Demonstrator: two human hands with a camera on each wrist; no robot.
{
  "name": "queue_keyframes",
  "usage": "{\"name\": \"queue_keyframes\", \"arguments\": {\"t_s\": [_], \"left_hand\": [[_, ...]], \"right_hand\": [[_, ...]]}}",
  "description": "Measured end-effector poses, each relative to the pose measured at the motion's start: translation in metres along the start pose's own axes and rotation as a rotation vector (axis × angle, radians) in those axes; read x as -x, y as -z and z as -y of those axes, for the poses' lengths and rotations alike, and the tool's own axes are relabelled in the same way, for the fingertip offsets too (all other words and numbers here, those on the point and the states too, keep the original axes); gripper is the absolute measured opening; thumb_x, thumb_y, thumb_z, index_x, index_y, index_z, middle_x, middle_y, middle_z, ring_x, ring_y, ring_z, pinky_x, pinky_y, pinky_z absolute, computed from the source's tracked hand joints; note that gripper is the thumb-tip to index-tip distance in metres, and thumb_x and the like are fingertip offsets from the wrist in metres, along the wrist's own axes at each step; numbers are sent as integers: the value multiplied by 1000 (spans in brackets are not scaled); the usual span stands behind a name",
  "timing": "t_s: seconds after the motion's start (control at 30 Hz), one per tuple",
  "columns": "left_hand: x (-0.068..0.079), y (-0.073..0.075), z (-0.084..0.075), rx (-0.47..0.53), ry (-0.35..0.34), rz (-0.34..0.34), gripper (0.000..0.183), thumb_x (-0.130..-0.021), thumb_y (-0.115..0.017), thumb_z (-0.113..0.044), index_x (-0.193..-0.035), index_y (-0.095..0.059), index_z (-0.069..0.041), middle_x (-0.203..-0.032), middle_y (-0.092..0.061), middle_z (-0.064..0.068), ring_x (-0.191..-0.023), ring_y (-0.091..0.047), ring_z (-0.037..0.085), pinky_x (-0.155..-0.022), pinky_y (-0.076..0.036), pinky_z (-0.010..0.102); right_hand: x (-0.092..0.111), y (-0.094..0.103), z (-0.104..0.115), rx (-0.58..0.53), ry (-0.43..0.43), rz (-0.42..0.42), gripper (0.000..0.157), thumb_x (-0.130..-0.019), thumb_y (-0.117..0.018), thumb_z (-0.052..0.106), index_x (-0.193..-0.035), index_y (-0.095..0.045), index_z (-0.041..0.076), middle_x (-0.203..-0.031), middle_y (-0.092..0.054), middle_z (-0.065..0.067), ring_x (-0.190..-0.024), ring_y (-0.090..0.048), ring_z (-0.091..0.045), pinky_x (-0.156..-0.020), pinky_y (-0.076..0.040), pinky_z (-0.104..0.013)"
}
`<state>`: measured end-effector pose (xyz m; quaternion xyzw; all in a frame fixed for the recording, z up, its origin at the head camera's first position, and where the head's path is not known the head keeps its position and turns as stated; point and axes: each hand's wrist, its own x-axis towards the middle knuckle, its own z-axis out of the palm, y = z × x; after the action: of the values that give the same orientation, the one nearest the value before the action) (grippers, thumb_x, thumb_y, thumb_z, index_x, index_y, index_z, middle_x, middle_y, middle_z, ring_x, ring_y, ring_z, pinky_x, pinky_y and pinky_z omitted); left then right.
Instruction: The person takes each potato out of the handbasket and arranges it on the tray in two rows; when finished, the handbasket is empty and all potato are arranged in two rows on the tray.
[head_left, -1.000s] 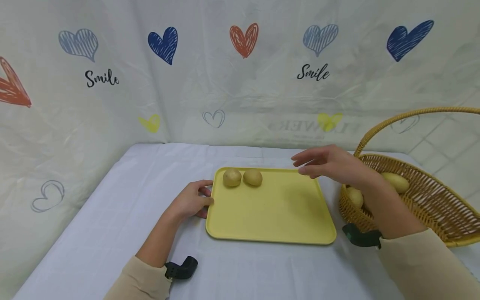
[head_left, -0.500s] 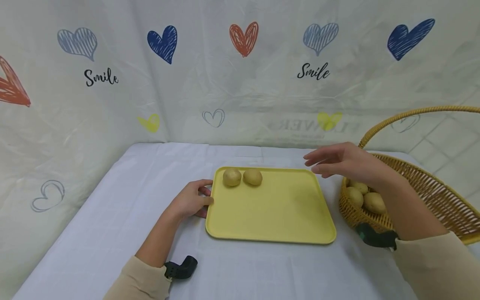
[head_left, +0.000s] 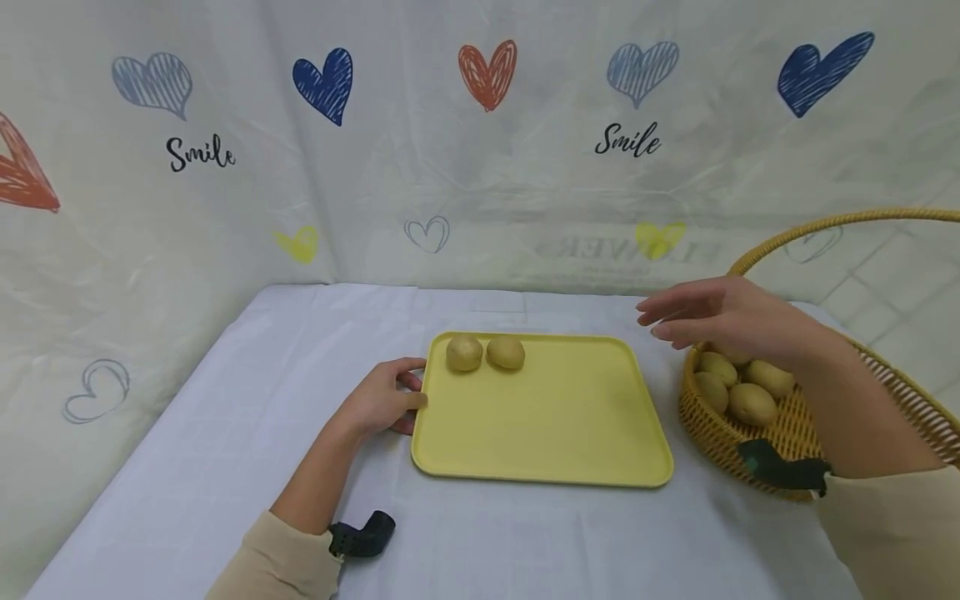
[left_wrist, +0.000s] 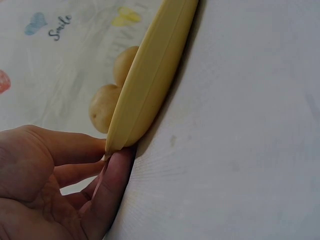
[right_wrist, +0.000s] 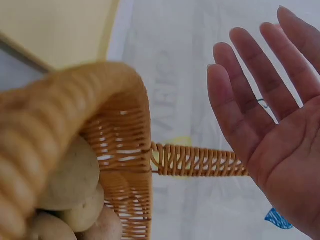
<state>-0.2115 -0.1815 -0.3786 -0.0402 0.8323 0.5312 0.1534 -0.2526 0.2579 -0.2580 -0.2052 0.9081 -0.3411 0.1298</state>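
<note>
My left hand (head_left: 378, 400) grips the left rim of a yellow rectangular tray (head_left: 547, 433); in the left wrist view, the tray's edge (left_wrist: 155, 80) lies between its thumb and fingers. Two potatoes (head_left: 464, 353) sit side by side in the tray's far left corner. Over the left end of a wicker basket (head_left: 701, 429) hovers my right hand (head_left: 742, 321), with nothing in it. Its fingers (right_wrist: 262, 65) are spread and fairly straight in the right wrist view. Several potatoes (head_left: 753, 405) lie in the basket, partly hidden by the hand and forearm.
The basket's tall arched handle (head_left: 832, 223) rises behind the right hand. A white cloth (head_left: 480, 533) covers the table. Behind it hangs a pale curtain (head_left: 390, 167) printed with hearts and lettering. Each wrist wears a black camera mount (head_left: 363, 535).
My right hand has moved right, away from above the tray's far right corner to the basket, uncovering more potatoes there. My left hand, the tray and its two potatoes stay in place.
</note>
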Motion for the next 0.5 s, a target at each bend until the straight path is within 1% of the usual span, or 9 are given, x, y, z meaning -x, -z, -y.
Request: {"name": "queue_keyframes", "arguments": {"t_s": [0.1, 0.2, 0.37, 0.5], "left_hand": [[0, 0, 0, -3, 2, -1, 61, -96, -63, -2, -154, -47, -9, -118, -53, 13, -70, -63, 19, -62, -63, 32], [0, -1, 0, -1, 0, -1, 61, -96, -63, -1, -154, -46, -9, -118, -53, 13, -71, -64, 19, -62, -63, 32], [1, -1, 0, 9, -7, 3, 62, -95, -63, -1, -154, -46, -9, -118, -53, 13, -72, -64, 20, -62, -63, 33], [1, -1, 0, 13, -8, 1, 62, -95, -63, -1, -154, -46, -9, -118, -53, 13, -73, -64, 20, -62, -63, 33]], "right_hand": [[4, 5, -5, 18, 12, -7, 37, -102, -67, 34, -135, -67, 18, -130, -71, 2, -106, -71, -6, -87, -61, -29], [8, 11, -10, 50, 19, -15, 36, -103, -65, 32, -135, -67, 17, -126, -73, 5, -105, -71, -6, -86, -59, -25], [14, 19, -21, 109, 0, -19, 35, -103, -64, 33, -136, -67, 19, -126, -73, 4, -107, -69, -2, -86, -56, -21], [18, 24, -28, 126, -23, -34, 34, -103, -65, 33, -135, -68, 20, -123, -73, 9, -107, -67, 0, -85, -54, -20]]}}
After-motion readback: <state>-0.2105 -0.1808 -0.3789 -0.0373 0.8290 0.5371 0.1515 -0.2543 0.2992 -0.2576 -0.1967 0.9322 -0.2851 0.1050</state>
